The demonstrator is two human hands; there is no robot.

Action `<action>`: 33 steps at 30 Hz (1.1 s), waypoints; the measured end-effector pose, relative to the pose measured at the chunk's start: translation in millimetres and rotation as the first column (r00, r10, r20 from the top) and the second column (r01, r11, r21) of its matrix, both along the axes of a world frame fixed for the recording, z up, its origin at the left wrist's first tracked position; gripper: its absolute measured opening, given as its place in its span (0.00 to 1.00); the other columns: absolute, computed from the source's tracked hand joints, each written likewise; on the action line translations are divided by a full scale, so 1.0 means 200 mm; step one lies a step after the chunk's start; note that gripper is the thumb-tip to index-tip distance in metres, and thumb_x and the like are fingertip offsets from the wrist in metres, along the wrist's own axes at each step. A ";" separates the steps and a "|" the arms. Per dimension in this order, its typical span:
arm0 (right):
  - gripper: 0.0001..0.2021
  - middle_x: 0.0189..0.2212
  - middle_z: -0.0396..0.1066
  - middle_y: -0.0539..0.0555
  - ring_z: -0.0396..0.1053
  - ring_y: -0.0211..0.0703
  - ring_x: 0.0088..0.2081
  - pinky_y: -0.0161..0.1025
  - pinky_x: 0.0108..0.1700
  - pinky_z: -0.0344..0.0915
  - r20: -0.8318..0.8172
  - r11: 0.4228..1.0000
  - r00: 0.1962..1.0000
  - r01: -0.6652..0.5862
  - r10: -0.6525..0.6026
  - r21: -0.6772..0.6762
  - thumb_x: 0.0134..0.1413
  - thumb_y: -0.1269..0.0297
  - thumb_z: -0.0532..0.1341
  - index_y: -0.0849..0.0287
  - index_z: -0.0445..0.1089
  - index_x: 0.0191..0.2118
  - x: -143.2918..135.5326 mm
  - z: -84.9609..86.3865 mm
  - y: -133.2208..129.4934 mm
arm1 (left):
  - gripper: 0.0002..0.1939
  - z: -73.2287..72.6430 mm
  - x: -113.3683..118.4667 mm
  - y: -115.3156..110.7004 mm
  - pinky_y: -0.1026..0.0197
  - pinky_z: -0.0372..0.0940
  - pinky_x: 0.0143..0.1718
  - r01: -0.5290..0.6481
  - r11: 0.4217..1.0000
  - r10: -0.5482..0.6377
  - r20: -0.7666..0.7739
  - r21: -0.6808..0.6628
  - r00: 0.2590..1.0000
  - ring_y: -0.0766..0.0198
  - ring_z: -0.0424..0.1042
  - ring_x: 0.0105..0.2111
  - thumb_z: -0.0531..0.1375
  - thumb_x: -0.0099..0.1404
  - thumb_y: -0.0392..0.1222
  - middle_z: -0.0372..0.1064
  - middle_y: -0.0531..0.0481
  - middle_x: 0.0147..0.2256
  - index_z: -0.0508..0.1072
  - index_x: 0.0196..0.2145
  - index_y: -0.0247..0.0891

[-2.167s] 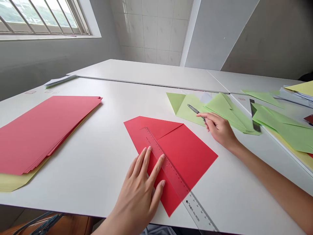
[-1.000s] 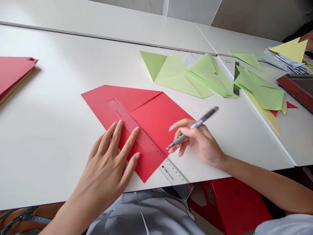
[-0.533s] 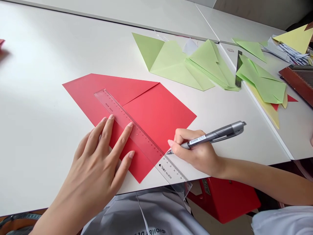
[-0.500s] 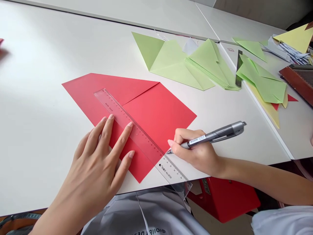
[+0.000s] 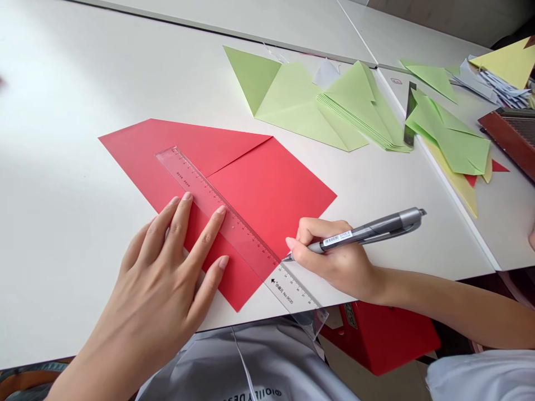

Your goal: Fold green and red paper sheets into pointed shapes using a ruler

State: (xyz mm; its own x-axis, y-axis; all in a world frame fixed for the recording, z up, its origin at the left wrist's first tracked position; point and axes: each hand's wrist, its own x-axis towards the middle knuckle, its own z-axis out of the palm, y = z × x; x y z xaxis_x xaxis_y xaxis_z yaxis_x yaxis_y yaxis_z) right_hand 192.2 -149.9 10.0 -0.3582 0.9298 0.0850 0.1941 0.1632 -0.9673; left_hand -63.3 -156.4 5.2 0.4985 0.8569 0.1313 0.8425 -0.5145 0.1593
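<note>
A folded sheet of red paper (image 5: 288,189) lies on the white table in front of me. Across it, slanting down to the right, rests a clear plastic ruler (image 5: 234,223), whose lower end sticks out past the table's front edge. My left hand (image 5: 159,267) is open, its spread fingertips pressing on the ruler and the red paper. In my right hand (image 5: 334,256) is a grey click pen (image 5: 371,228), held in a writing grip. Its tip is at the ruler's graduated edge, beside the red paper's lower right edge.
Folded green papers (image 5: 292,100) and a stack of green folded sheets (image 5: 355,111) lie behind the red paper. A dark metal strip (image 5: 409,117), more green paper (image 5: 451,133) and a brown-framed board (image 5: 510,136) are at the right. Below the table is a red stool (image 5: 384,334).
The view has shifted slightly. Both hands, the ruler and the red paper keep nearly the same places, and the pen's top has tipped slightly outward to the right.
</note>
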 end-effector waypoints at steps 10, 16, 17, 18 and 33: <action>0.20 0.19 0.45 0.41 0.44 0.29 0.21 0.31 0.22 0.46 0.004 1.000 1.000 0.003 -0.003 -0.003 0.61 0.73 0.59 0.57 0.47 0.24 0.00 0.00 -0.01 | 0.32 0.00 0.00 0.00 0.30 0.52 0.60 -0.007 1.000 0.007 0.001 -0.002 1.000 0.38 0.45 0.68 0.35 0.73 0.55 0.56 0.44 0.65 0.36 0.71 0.46; 0.19 0.19 0.46 0.42 0.46 0.29 0.21 0.31 0.22 0.48 -0.030 0.999 0.999 0.033 -0.034 -0.022 0.62 0.71 0.59 0.57 0.49 0.24 0.00 0.01 0.00 | 0.31 -0.01 0.00 0.00 0.31 0.52 0.62 -0.019 1.000 0.018 0.016 0.022 1.000 0.41 0.45 0.68 0.37 0.73 0.54 0.55 0.46 0.65 0.40 0.71 0.48; 0.18 0.19 0.48 0.42 0.47 0.29 0.20 0.31 0.22 0.50 -0.048 0.998 0.997 0.051 -0.053 -0.032 0.63 0.69 0.59 0.56 0.51 0.25 0.00 0.01 0.00 | 0.31 -0.01 0.00 0.00 0.32 0.52 0.62 -0.020 0.999 0.020 0.021 0.026 1.000 0.41 0.45 0.68 0.38 0.73 0.54 0.55 0.47 0.66 0.41 0.70 0.49; 0.15 0.19 0.51 0.42 0.50 0.29 0.20 0.31 0.22 0.52 -0.057 0.997 0.996 0.062 -0.064 -0.033 0.64 0.67 0.58 0.56 0.55 0.26 0.01 0.02 0.00 | 0.30 -0.01 0.00 0.00 0.32 0.52 0.62 -0.021 0.999 0.020 0.026 0.031 0.999 0.41 0.45 0.68 0.38 0.73 0.53 0.55 0.47 0.65 0.42 0.70 0.49; 0.12 0.53 0.73 0.66 0.73 0.52 0.54 0.45 0.53 0.74 0.408 0.752 0.901 -0.166 -0.146 0.638 0.54 0.85 0.55 0.59 0.66 0.34 0.09 -0.03 -0.44 | 0.40 -0.05 -0.06 0.00 0.36 0.47 0.68 -0.083 0.994 0.077 0.101 0.064 0.992 0.40 0.41 0.69 0.43 0.71 0.60 0.31 0.47 0.71 0.32 0.71 0.41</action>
State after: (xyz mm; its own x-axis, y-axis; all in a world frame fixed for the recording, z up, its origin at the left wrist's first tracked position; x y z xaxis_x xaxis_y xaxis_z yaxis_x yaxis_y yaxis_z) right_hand 209.5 -237.4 3.7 -0.5117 0.6970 0.5024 0.5347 0.7160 -0.4488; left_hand -74.5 -156.2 -4.5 0.4106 0.8808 0.2358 0.8634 -0.4587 0.2100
